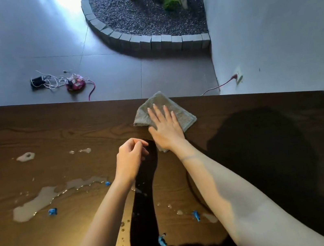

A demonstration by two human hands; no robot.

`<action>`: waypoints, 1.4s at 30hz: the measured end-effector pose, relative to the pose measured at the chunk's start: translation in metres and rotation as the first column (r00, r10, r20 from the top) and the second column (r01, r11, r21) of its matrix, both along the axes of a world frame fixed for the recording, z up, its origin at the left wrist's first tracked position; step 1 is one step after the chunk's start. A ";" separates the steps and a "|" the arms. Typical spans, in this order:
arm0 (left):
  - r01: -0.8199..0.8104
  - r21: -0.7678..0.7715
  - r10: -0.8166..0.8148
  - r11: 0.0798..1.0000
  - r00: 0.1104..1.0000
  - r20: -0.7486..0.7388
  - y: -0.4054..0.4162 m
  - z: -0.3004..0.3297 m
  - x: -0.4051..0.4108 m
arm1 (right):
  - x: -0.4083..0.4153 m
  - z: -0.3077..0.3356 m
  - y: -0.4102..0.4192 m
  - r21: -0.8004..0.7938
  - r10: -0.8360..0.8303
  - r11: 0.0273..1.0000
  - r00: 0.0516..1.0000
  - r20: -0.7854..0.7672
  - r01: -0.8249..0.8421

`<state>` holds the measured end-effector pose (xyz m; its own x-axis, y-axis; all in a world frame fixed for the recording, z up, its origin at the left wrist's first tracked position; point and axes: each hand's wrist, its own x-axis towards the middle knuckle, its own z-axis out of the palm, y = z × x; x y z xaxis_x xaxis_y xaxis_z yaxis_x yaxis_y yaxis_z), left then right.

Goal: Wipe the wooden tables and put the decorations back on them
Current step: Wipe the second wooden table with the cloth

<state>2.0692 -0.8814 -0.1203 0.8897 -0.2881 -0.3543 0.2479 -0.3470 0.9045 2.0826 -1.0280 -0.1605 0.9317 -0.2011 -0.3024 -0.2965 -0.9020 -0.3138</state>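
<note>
Wiping is under way: the right hand [167, 131], fingers flat, presses the folded grey terry cloth [178, 111] at the dark wooden surface's [51, 130] far edge, the left hand [131, 160] hovers loosely curled and empty, and next the cloth should likely sweep left to the pale puddles [41, 202].

On the table [30, 134], the cloth [176, 109] lies at twelve o'clock by the far edge, under the right hand [165, 129]; the left hand [131, 158] hovers just at its eight o'clock. Puddles [41, 201] spread at nine o'clock; wrapper scraps [52, 211] lie from nine to six.

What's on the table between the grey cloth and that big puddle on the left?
Only the left hand hovers there; below it, between cloth and puddle, the head view shows bare wood.
</note>
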 end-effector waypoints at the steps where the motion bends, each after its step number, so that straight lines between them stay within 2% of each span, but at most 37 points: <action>1: 0.006 -0.001 -0.006 1.000 1.000 0.005 0.006 0.001 0.002 | -0.001 0.000 0.010 0.016 0.043 0.999 0.999 0.002 -0.043; 5: 0.016 -0.010 -0.016 1.000 1.000 0.012 0.019 0.003 0.006 | -0.018 -0.001 0.031 0.094 0.153 0.983 0.988 0.030 -0.155; 10: 0.098 -0.008 -0.098 0.995 0.995 -0.023 0.018 0.006 0.001 | -0.061 0.002 0.028 0.092 0.152 0.984 0.988 0.018 -0.153; 14: 0.125 0.008 -0.124 0.992 0.991 -0.045 0.008 0.005 -0.002 | -0.100 0.002 0.000 0.062 -0.013 0.998 1.000 -0.004 0.013; 18: 0.159 -0.003 -0.158 0.987 0.985 -0.073 -0.005 0.002 -0.003 | -0.120 -0.001 -0.034 -0.038 -0.283 0.959 0.959 -0.036 0.281; 22: 0.165 -0.037 -0.167 0.986 0.983 -0.070 -0.011 0.001 0.007 | -0.085 -0.004 -0.046 -0.128 -0.522 0.849 0.852 -0.045 0.513; 25: 0.154 -0.028 -0.156 0.988 0.986 -0.067 -0.004 -0.005 0.023 | -0.043 -0.005 -0.043 -0.123 -0.583 0.809 0.811 -0.046 0.575; 29: 0.099 -0.005 -0.099 0.995 0.993 -0.069 0.021 -0.012 0.043 | 0.013 -0.003 -0.028 -0.118 -0.505 0.860 0.862 -0.053 0.497; 33: 0.048 0.014 -0.047 0.999 0.997 -0.064 0.047 -0.015 0.058 | 0.057 -0.003 0.014 -0.078 -0.310 0.948 0.951 -0.013 0.308; 37: 0.036 0.025 -0.034 0.999 0.998 -0.057 0.065 -0.015 0.063 | 0.062 -0.001 0.052 0.091 -0.112 0.990 0.993 0.042 0.108; 42: 0.068 0.017 -0.067 0.998 0.995 -0.071 0.062 -0.011 0.050 | 0.037 0.002 0.053 0.295 0.047 0.954 0.998 0.053 -0.061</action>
<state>2.1194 -0.8191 -0.1317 0.8409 -0.3390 -0.4219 0.2864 -0.3828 0.8783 2.1201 -0.9750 -0.1584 0.9526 -0.0580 -0.2987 -0.2298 -0.7806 -0.5813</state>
